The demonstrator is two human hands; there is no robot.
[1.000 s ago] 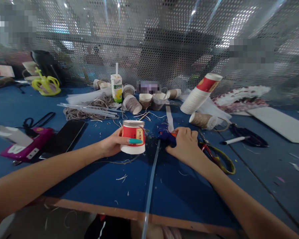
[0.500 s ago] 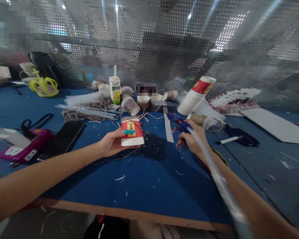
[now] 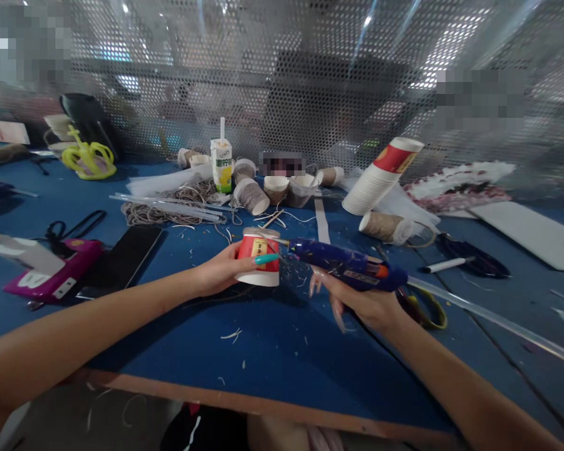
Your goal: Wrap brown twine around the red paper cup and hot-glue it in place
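My left hand (image 3: 225, 269) grips an upside-down red and white paper cup (image 3: 269, 279), thumb across its side. Grey cord is wound around the cup's upper end. A blue hot glue gun (image 3: 348, 260) is held in my right hand (image 3: 357, 297), its nozzle at the cup's corded upper part; whether it touches I cannot tell. From the gun's back a long clear glue stick (image 3: 493, 319) runs out to the right. Some of my right fingers hang loose below the handle, which is mostly hidden.
Behind the cup lie a heap of grey cord (image 3: 169, 210), a drink carton (image 3: 222, 166) and a leaning stack of paper cups (image 3: 380, 178). Left are a black phone (image 3: 126, 260) and a magenta power strip (image 3: 59, 275). Scissors (image 3: 430, 307) lie by my right wrist.
The glue gun has swung from pointing away to pointing left, and its nozzle is now at the cup. My view has shifted slightly; my left hand still holds the cup.
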